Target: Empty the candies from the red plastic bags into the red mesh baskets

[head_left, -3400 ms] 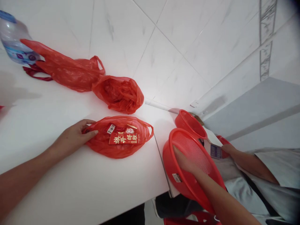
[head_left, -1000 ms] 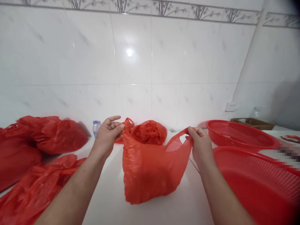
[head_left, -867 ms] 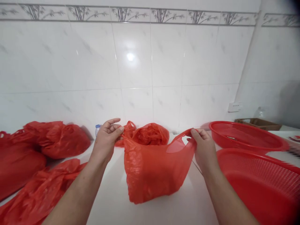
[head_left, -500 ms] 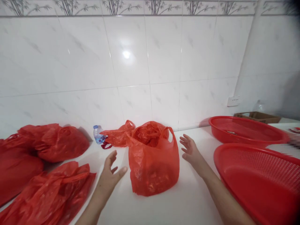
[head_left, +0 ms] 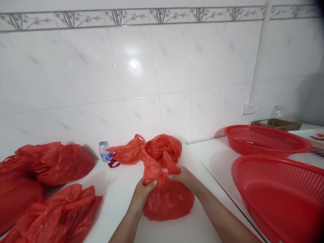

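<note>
A filled red plastic bag (head_left: pixel 168 202) sits on the white table in front of me, its neck gathered and its handles sticking up. My left hand (head_left: pixel 143 192) grips the bag's left side near the neck, thumb pressed on the plastic. On the right, my right hand (head_left: pixel 182 177) is closed around the upper part by the handle, with most of its fingers hidden behind the plastic. Just behind stands another red bag (head_left: pixel 164 143) with crumpled plastic in it. A flatter red bag (head_left: pixel 128 152) lies beside that one.
Several red bags (head_left: pixel 58 162) are heaped at the left, with a loose red bag (head_left: pixel 60 212) nearer me. A small bottle (head_left: pixel 104 152) stands by the wall. Two red plastic baskets (head_left: pixel 263 135) are at the right, a cardboard box (head_left: pixel 278 124) behind them.
My hands have come in from both sides and taken hold of the bag. Its upright opening is now squeezed together and lower. The view has tilted up slightly.
</note>
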`<state>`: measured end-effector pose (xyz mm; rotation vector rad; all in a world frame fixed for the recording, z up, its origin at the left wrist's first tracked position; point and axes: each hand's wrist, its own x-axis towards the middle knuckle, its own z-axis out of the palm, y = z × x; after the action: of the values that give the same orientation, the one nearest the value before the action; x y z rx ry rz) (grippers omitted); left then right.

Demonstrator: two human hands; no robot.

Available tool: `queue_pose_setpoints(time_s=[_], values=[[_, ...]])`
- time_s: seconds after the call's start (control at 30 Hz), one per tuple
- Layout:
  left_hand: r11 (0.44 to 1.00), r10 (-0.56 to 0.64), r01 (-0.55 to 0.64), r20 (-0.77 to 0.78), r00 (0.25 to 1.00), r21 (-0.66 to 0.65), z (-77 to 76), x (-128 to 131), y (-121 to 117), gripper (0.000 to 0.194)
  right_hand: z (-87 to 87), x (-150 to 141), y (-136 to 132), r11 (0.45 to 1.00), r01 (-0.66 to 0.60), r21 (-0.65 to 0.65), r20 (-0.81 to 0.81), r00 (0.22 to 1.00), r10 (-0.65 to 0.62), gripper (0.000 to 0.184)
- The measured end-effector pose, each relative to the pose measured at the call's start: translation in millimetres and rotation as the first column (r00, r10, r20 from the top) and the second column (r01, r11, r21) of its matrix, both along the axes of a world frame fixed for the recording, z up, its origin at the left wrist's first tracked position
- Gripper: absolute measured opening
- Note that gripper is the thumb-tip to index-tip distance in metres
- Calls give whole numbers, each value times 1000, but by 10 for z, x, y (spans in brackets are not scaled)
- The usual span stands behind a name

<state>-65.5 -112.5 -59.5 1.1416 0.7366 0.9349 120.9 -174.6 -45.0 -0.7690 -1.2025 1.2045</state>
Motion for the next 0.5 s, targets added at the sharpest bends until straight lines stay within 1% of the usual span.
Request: queue_pose_setpoints(time_s=[0.03,0.07,0.1,0.13,0.2,0.3,0.33,0.4,0.47,0.5], values=[[997,-60,62,46,997,-37,22,-3,-6,56,-8,17,-14,998,-45,-33,-36,998,44,43],[992,-95,101,84,992,-71,36,-10,-4,47,-16,46,-27,996,-74,-59,-87,994,69,36],[988,-105,118,122,987,-103,42,-19,4,41,-23,81,-34,994,-83,-76,-148,986,71,31],[985,-95,116,163,982,-130,42,-26,18,37,-28,118,-33,993,-72,-91,-208,977,52,27],[982,-36,81,248,968,-173,22,-20,61,35,-42,184,5,993,-7,-116,-305,952,-29,21],[963,73,14,312,947,-268,-58,50,141,39,-105,231,134,985,86,-147,-407,902,-140,25],[952,87,14,314,945,-306,-97,87,170,40,-148,235,187,982,94,-161,-447,881,-158,29],[930,64,58,315,947,-363,-185,174,235,39,-265,240,302,979,63,-194,-543,824,-161,32],[913,-2,135,327,945,-385,-273,269,312,34,-408,249,424,975,8,-224,-616,774,-147,24],[908,-30,163,330,943,-385,-310,316,353,30,-478,254,485,974,-8,-228,-625,768,-140,23]])
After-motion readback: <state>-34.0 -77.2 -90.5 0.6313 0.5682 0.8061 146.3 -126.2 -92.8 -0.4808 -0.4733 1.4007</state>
